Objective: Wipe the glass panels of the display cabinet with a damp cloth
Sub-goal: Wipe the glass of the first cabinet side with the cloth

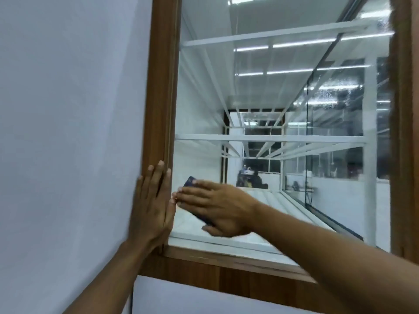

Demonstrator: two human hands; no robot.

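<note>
Right hand (217,207), fingers flat, pressed cloth (191,181) at glass panel's (272,87) lower-left corner beside left hand (152,205), open-palmed on frame (161,87); droplet-spotted glass lay up-right.

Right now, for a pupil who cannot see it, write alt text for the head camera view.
A person's right hand presses a dark blue cloth flat against the lower left of a cabinet's glass panel. The left hand rests flat on the brown wooden frame beside it; white shelves show inside.
</note>
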